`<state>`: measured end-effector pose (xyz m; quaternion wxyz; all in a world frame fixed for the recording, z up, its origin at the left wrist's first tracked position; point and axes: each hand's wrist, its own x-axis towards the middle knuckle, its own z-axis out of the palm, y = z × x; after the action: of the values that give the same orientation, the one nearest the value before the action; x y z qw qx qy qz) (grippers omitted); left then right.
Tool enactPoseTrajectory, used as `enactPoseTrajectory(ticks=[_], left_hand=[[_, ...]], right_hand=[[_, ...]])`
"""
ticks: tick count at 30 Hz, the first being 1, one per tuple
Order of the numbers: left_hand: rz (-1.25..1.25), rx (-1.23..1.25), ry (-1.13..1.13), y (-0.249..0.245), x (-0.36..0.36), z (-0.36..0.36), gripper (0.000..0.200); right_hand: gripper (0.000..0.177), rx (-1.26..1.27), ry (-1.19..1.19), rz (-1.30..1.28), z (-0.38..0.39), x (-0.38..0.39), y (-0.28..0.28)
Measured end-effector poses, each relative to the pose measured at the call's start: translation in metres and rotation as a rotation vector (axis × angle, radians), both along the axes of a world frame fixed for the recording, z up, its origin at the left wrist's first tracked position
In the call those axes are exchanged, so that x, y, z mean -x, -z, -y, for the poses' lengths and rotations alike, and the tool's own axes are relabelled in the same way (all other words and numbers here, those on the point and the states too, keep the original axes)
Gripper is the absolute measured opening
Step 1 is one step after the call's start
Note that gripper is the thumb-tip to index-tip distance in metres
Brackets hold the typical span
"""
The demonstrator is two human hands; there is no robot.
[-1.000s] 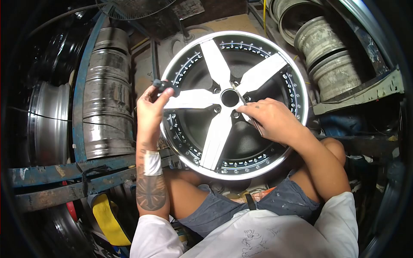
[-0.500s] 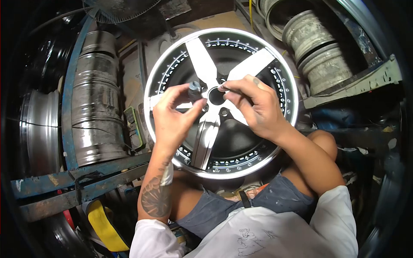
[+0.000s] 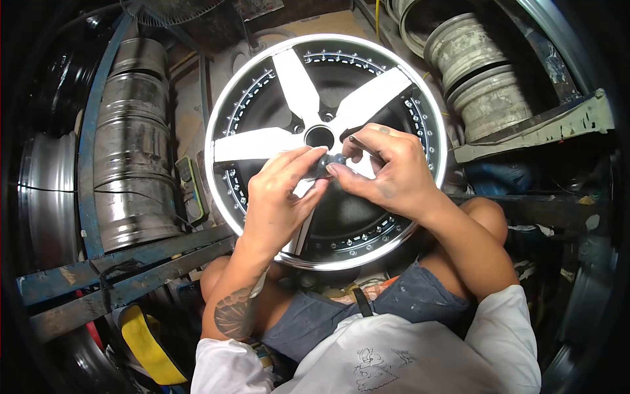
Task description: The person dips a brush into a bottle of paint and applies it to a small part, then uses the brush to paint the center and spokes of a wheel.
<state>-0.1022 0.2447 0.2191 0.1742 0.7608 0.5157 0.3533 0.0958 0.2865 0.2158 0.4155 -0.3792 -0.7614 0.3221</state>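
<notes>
The wheel [image 3: 305, 105] looks smooth, glossy metal, the right-hand rims [image 3: 492, 105] rough, blotchy metal, the shorts [image 3: 420, 294] matt cloth.

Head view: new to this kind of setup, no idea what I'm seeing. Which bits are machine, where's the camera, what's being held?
No machine arms here: a person works with two bare hands. The camera is worn on that person's head and looks forward and down, so their own arms and legs enter from the bottom.

A spoked wheel rim lies face up before them. Over its lower middle, the left hand holds a small dark part, too small to identify; the right thumb meets it there. The right hand also holds a thin dark rod.

Beyond the rim, metal barrels are stacked at picture left, and worn wheel barrels at picture right.
</notes>
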Motion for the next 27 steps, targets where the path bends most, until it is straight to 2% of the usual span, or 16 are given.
enactPoseTrajectory(ticks=[5, 12, 16, 17, 21, 24, 27], left_hand=[[0.199, 0.203, 0.121, 0.001, 0.006, 0.001, 0.038], [0.259, 0.566, 0.256, -0.012, 0.015, 0.006, 0.038], [0.11, 0.258, 0.179, -0.002, 0.003, 0.011, 0.043], [0.075, 0.095, 0.175, 0.009, -0.001, 0.011, 0.043], [0.027, -0.081, 0.066, 0.007, -0.014, 0.016, 0.038], [0.103, 0.038, 0.1, 0.01, -0.012, 0.021, 0.037], [0.274, 0.503, 0.094, -0.001, -0.013, 0.027, 0.036]], right_hand=[[0.026, 0.072, -0.081, 0.03, -0.001, -0.005, -0.004], [0.026, 0.08, -0.24, 0.097, 0.005, -0.012, -0.003], [0.026, -0.001, -0.188, 0.144, 0.001, -0.012, 0.014], [0.026, -0.016, -0.147, 0.254, 0.002, -0.012, 0.011], [0.024, 0.007, -0.016, 0.274, 0.002, -0.009, 0.012], [0.022, 0.046, -0.02, 0.338, 0.004, -0.009, 0.002], [0.021, 0.192, -0.061, 0.2, 0.006, -0.009, 0.002]])
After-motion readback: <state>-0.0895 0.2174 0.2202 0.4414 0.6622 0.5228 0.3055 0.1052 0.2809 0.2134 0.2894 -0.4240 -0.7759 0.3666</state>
